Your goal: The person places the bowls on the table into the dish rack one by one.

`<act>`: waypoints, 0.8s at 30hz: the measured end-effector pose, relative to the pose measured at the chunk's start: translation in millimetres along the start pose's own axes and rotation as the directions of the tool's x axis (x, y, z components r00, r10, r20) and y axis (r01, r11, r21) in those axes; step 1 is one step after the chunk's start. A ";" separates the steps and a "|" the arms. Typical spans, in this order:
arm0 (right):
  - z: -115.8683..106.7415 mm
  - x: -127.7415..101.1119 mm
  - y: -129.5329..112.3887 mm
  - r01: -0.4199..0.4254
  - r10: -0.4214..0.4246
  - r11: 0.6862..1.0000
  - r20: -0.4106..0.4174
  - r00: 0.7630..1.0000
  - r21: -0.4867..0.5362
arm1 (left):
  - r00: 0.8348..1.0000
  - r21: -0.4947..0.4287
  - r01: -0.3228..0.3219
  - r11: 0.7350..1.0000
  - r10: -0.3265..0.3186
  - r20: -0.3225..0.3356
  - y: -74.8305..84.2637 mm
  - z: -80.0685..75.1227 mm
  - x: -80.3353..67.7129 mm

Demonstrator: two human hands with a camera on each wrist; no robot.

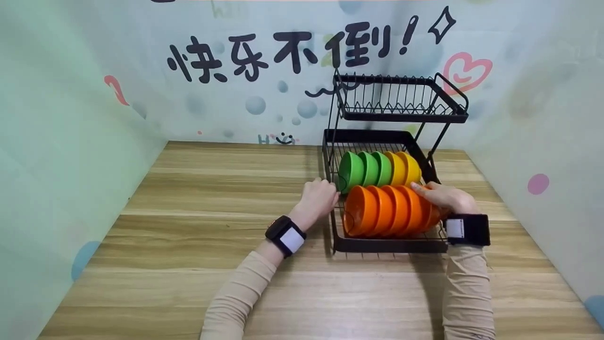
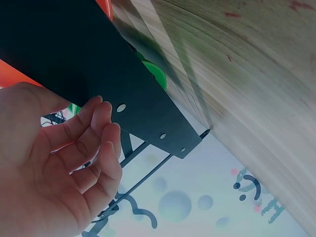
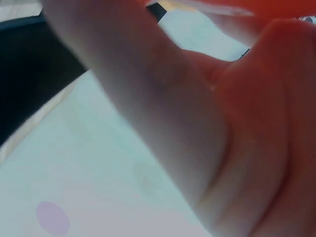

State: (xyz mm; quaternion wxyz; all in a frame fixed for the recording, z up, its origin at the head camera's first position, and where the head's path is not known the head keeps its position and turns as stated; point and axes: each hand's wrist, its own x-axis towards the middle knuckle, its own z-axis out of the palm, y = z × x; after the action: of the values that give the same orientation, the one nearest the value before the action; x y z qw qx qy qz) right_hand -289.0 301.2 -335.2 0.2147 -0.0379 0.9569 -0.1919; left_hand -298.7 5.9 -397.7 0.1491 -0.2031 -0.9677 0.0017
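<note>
On the wooden table point(image 1: 188, 245) stands a black two-tier wire dish rack point(image 1: 377, 243). In its lower tier, the row of orange plastic bowls point(image 1: 387, 210) runs left–right (on edge); the right hand point(image 1: 446, 196) grasps its right end, while the left hand point(image 1: 320, 197), relaxed, touches the rack's left side.

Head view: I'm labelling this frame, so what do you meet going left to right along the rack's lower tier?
left hand → green bowls → yellow bowls → right hand
</note>
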 end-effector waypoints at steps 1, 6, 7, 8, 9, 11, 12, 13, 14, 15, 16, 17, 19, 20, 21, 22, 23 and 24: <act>0.1 0.0 0.0 0.000 0.000 1.000 0.000 1.000 0.006 | 1.000 0.005 -0.002 1.000 0.002 -0.012 -0.1 0.2 -0.5; 1.0 -0.5 -0.1 0.004 -0.004 0.999 -0.008 1.000 0.031 | 0.998 0.027 -0.009 1.000 0.010 -0.055 -0.7 1.7 -2.7; 1.2 -0.5 -0.1 0.004 -0.004 0.999 -0.009 1.000 0.039 | 0.998 0.027 -0.008 1.000 0.010 -0.056 -0.8 1.8 -2.8; 1.4 -0.5 -0.2 0.005 -0.005 0.999 -0.012 1.000 0.045 | 0.998 0.025 -0.008 1.000 0.009 -0.055 -0.9 1.8 -2.8; 1.5 -0.6 -0.1 0.004 -0.004 0.999 -0.014 1.000 0.052 | 0.999 0.021 -0.007 1.000 0.008 -0.053 -1.0 1.6 -2.8; 1.6 -0.6 -0.1 0.001 0.000 0.998 -0.015 1.000 0.056 | 0.999 0.014 -0.005 1.000 0.006 -0.046 -0.9 0.8 -3.0; 1.6 -0.8 -0.1 -0.001 0.002 0.998 -0.017 1.000 0.056 | 0.999 0.014 -0.004 1.000 0.005 -0.044 -0.8 0.4 -3.1; 1.3 -1.2 -0.3 0.001 0.000 0.999 -0.025 1.000 0.041 | 0.999 0.012 -0.003 1.000 0.004 -0.041 -0.7 0.2 -3.1; 0.8 -1.5 -0.4 0.004 -0.003 1.000 -0.035 0.999 0.022 | 0.999 0.011 -0.002 1.000 0.002 -0.039 -0.6 -0.1 -3.1; 0.4 -1.9 -0.8 0.005 -0.005 1.000 -0.047 0.999 0.007 | 0.999 0.012 0.000 1.000 0.000 -0.037 -0.5 -0.4 -3.2; 0.1 -2.2 -1.4 0.006 -0.007 1.000 -0.061 0.998 -0.006 | 0.999 0.015 0.003 1.000 -0.002 -0.034 -0.4 -0.5 -3.2; -0.2 -2.6 -2.2 0.008 -0.010 1.000 -0.078 0.997 -0.021 | 0.999 0.017 0.006 1.000 -0.005 -0.033 -0.3 -0.5 -3.1; -0.7 -3.4 -4.7 0.011 -0.016 0.999 -0.117 0.993 -0.040 | 0.999 0.019 0.010 1.000 -0.010 -0.030 -0.2 -0.4 -2.8; -0.7 -3.4 -6.1 0.015 -0.020 0.999 -0.134 0.991 -0.039 | 1.000 0.019 0.013 1.000 -0.012 -0.027 -0.2 -0.5 -2.6; -0.7 -3.6 -8.2 0.019 -0.024 0.999 -0.150 0.988 -0.033 | 1.000 0.020 0.015 1.000 -0.015 -0.022 -0.4 -0.8 -2.5; -0.8 -3.6 -10.0 0.024 -0.029 0.999 -0.162 0.986 -0.030 | 1.000 0.020 0.018 1.000 -0.018 -0.018 -0.5 -1.1 -2.4; -1.1 -3.9 -11.9 0.030 -0.034 0.999 -0.171 0.985 -0.029 | 1.000 0.017 0.022 1.000 -0.021 -0.017 -0.8 -1.7 -2.3; -1.4 -4.2 -14.2 0.033 -0.037 0.999 -0.178 0.983 -0.024 | 1.000 0.015 0.027 1.000 -0.026 -0.012 -1.2 -2.6 -2.3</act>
State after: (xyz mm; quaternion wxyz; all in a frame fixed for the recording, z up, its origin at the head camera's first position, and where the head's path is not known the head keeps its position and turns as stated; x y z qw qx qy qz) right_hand -285.9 289.3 -326.9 0.1244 -0.0396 0.9735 -0.1880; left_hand -296.5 3.8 -395.8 0.1563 -0.1892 -0.9694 0.0057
